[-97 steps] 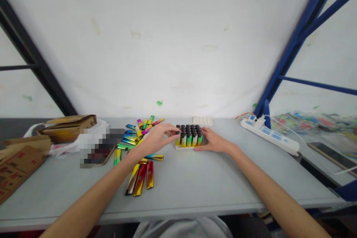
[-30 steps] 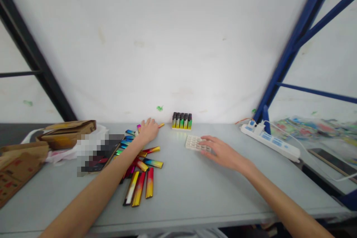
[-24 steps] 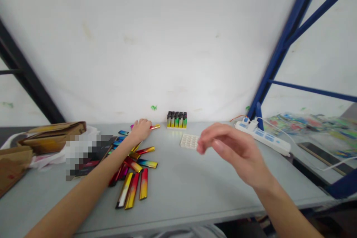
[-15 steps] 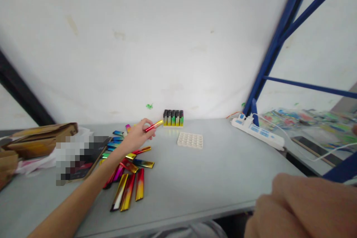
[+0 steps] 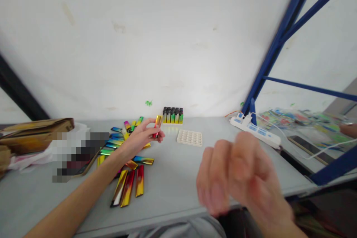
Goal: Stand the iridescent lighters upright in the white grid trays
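Note:
My left hand (image 5: 152, 133) holds a red and gold metallic lighter sleeve (image 5: 158, 122) upright between thumb and fingers, above the grey table. Below and left of it lies a loose pile of shiny coloured sleeves (image 5: 140, 181), red, gold, blue and green. My right hand (image 5: 237, 174) is raised near the camera over the table's front, fingers curled in; it is blurred, and whether anything is inside cannot be made out. Between the hands, farther back, lies a white tray with round hollows (image 5: 189, 138). Behind it, lighters with black tops (image 5: 173, 115) stand in a block by the wall.
A white power strip (image 5: 255, 132) with plugs and a cable lies at the right, beside a blue metal frame (image 5: 267, 59). Beyond are a phone (image 5: 308, 149), plastic packets and part of another person's hand (image 5: 348, 130). Cardboard (image 5: 39, 134) and a pixelated dark item are on the left.
My left hand has turned the sleeve from slanted to upright and moved slightly right. My right hand has come up and left from the lower right corner.

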`<state>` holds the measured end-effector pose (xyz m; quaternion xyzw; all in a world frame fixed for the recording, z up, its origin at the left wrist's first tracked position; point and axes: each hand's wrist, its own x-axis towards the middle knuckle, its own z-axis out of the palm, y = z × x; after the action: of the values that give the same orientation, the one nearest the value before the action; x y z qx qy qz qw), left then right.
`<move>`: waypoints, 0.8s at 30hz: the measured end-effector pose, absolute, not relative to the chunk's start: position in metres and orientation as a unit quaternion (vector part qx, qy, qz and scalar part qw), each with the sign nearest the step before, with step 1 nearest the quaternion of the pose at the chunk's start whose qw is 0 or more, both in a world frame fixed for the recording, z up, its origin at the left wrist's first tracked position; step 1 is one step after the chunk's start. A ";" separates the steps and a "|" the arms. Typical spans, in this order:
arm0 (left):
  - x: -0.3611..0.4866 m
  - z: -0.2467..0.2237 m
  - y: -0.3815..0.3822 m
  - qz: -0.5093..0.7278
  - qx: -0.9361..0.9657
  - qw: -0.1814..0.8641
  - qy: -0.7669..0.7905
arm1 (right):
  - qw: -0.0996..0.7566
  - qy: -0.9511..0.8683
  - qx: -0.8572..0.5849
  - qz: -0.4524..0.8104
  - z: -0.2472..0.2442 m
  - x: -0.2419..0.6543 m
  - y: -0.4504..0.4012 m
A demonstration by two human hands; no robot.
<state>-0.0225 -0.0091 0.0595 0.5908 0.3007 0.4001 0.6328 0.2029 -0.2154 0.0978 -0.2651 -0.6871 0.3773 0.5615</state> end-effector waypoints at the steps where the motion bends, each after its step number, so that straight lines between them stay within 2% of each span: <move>1: -0.021 0.060 -0.011 0.399 0.592 0.634 0.298 | 0.556 -0.683 -0.258 0.397 0.096 0.205 -0.195; 3: -0.018 0.060 -0.014 0.394 0.596 0.635 0.294 | 0.509 -0.677 -0.326 0.420 0.087 0.218 -0.157; 5: -0.015 0.060 -0.014 0.395 0.600 0.631 0.292 | 0.449 -0.672 -0.444 0.386 0.074 0.240 -0.124; 8: -0.012 0.061 -0.014 0.405 0.619 0.607 0.292 | 0.399 -0.669 -0.588 0.219 0.055 0.270 -0.083; 11: -0.009 0.066 -0.013 0.413 0.638 0.582 0.289 | 0.310 -0.701 -0.640 0.054 0.042 0.288 -0.057; 14: -0.006 0.071 -0.008 0.442 0.650 0.545 0.290 | 0.234 -0.731 -0.641 0.024 0.029 0.294 -0.046; 19: 0.001 0.070 0.007 0.479 0.663 0.475 0.325 | 0.186 -0.797 -0.571 0.065 0.007 0.297 -0.047; 24: 0.010 0.058 0.003 0.457 0.646 0.533 0.300 | 0.166 -0.823 -0.536 0.089 0.006 0.288 -0.040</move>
<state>0.0095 0.0033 0.0582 0.6458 0.2997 0.4574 0.5328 0.2884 -0.0396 0.0060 -0.5362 -0.8229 0.0886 0.1658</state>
